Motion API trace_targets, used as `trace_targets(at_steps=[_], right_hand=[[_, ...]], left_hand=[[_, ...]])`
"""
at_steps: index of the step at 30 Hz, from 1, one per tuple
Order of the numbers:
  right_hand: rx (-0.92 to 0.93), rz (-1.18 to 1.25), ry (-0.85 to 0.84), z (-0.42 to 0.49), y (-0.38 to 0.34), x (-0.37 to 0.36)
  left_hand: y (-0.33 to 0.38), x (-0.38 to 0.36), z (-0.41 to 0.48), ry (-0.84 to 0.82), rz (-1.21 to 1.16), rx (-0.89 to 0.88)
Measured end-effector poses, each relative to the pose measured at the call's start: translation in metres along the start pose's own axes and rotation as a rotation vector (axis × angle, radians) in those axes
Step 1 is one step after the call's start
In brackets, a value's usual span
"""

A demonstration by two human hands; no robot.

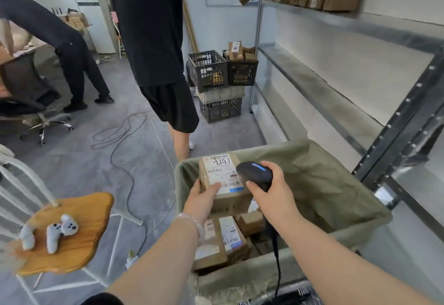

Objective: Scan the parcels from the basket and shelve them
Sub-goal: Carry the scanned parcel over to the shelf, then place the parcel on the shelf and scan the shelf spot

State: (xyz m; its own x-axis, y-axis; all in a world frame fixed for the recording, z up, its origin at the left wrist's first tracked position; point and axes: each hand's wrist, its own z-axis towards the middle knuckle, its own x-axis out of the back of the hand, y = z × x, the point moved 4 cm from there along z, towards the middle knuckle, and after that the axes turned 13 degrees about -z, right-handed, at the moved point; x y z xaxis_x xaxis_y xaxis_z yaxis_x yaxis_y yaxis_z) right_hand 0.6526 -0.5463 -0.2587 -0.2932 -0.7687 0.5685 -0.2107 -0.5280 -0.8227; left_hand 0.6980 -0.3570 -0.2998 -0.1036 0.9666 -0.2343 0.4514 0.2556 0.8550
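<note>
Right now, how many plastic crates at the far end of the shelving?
4. On top, side by side: the left crate and the right crate, with parcels in it. A pale crate sits beneath them, and the dark bottom crate is lowest. Others may be hidden behind.

Both your forearms are bare from the elbow down to the fingers. A pale, translucent bangle (189, 219), smooth and rounded, circles your left wrist just behind your left hand (201, 201). At the bottom edge of the view, the black hem of a sleeve (103, 300) shows on your left upper arm. Your right hand (271, 196) is bare.
</note>
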Motion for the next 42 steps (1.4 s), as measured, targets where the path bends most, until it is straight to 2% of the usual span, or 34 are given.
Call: trace_targets(at_steps=[6, 8, 13, 16, 19, 24, 30, 38, 42], right_hand=[[0.001, -0.028, -0.003, 0.029, -0.003, -0.034], [0.006, -0.032, 0.022, 0.028, 0.000, -0.033], [-0.010, 0.007, 0.142, 0.013, 0.009, -0.001], [-0.031, 0.010, 0.241, -0.006, 0.019, 0.036], [-0.066, 0.005, 0.375, -0.034, 0.034, 0.085], [-0.158, -0.028, 0.630, -0.116, 0.066, 0.178], [-0.288, -0.078, 0.903, -0.269, 0.116, 0.282], [-0.473, -0.161, 1.229, -0.524, 0.177, 0.379], [-0.544, -0.165, 1.315, -0.637, 0.199, 0.402]], left_hand=[[0.023, 0.024, 0.053, 0.066, 0.287, -0.063], [0.021, 0.018, 0.057, 0.042, 0.352, -0.113], [0.015, -0.033, 0.046, -0.178, 0.557, -0.244], [0.011, -0.082, 0.028, -0.341, 0.792, -0.392], [0.000, -0.135, -0.004, -0.498, 0.929, -0.527], [-0.033, -0.229, -0.098, -0.777, 1.046, -0.749], [-0.099, -0.316, -0.256, -1.047, 1.096, -0.956], [-0.221, -0.358, -0.500, -1.392, 1.093, -1.129], [-0.284, -0.353, -0.602, -1.537, 1.056, -1.084]])
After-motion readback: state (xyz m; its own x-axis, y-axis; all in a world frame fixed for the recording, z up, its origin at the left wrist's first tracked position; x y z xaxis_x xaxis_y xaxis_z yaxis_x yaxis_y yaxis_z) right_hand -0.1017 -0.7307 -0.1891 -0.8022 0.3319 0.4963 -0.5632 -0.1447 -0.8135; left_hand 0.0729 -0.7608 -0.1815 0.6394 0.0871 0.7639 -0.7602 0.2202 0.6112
